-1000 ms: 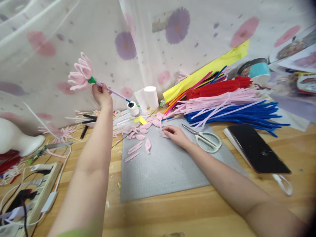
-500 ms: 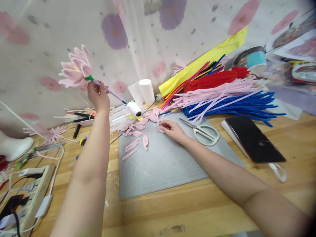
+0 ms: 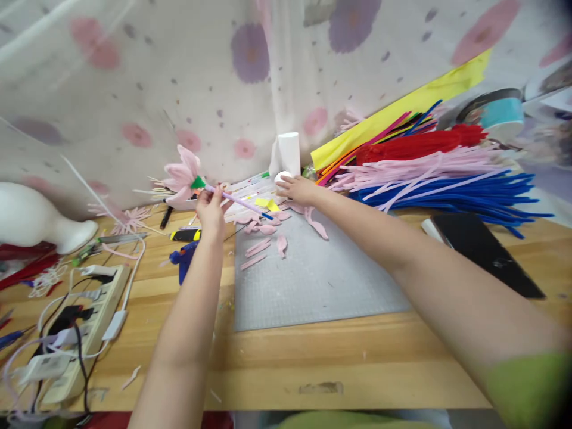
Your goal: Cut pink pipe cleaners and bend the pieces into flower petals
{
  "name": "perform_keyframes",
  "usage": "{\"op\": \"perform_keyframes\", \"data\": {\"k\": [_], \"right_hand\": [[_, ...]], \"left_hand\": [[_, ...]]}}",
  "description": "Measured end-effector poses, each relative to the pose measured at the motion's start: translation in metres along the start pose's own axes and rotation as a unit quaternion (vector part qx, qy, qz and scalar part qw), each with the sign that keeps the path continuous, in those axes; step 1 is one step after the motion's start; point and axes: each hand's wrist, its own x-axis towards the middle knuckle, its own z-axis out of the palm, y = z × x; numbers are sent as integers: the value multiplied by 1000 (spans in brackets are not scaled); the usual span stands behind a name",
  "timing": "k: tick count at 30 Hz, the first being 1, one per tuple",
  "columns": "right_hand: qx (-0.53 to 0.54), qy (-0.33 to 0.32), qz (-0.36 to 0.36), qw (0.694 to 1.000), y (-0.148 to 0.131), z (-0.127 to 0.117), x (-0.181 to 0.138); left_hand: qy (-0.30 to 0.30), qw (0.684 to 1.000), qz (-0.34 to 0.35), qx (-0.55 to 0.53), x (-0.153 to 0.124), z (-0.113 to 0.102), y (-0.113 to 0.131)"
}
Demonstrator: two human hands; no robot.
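My left hand (image 3: pixel 210 207) is closed round the purple stem of a pink pipe-cleaner flower (image 3: pixel 182 177) with a green collar, held low over the table's left side. My right hand (image 3: pixel 298 188) reaches to the back of the grey cutting mat (image 3: pixel 313 280), fingers curled at a small white roll (image 3: pixel 283 177); I cannot tell whether it grips it. Loose pink petals (image 3: pixel 268 238) lie scattered on the mat's far part.
Piles of blue, pink and red pipe cleaners (image 3: pixel 429 173) lie at the back right. A black phone (image 3: pixel 487 253) is under my right arm. A blue glue gun (image 3: pixel 184 260), a power strip (image 3: pixel 75 333) and a white vase (image 3: pixel 36 220) are left. A white paper tube (image 3: pixel 288 154) stands behind.
My left hand lowered the flower toward the table. My right hand left the petals near the scissors and reached farther back to the white roll. The view shifted, hiding the scissors.
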Motion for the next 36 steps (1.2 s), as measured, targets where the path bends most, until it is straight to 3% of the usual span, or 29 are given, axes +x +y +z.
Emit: {"op": "perform_keyframes", "data": {"k": [4,8,11,16,18,20,25,31,36], "right_hand": [[-8,11,-23,1000,15,11,8],[-47,53,-45,996,2,6,6],[-42,106,-30,993,-12,-11,7],[31,216,-6,976,-44,-62,0],[53,204,-12,977,-61,-78,-15],[62,145,-8,987,-79,-83,-36],[29,-13,64,997,-109,-56,-80],[69,-7,133,989,-129,-36,-99],[147,26,151,977,-143,-33,-98]], "left_hand": [[10,999,-41,-25,-18,-16,-4],[13,997,-67,-48,-28,-23,-4],[25,996,-69,-57,-31,-27,-1],[71,995,-27,-64,-37,-39,3],[87,994,-13,-61,-42,-43,3],[93,994,1,-54,-49,-47,1],[104,992,43,-59,-67,-45,-3],[84,993,14,-82,-90,-32,-5],[23,999,25,-39,-107,-16,-4]]}}
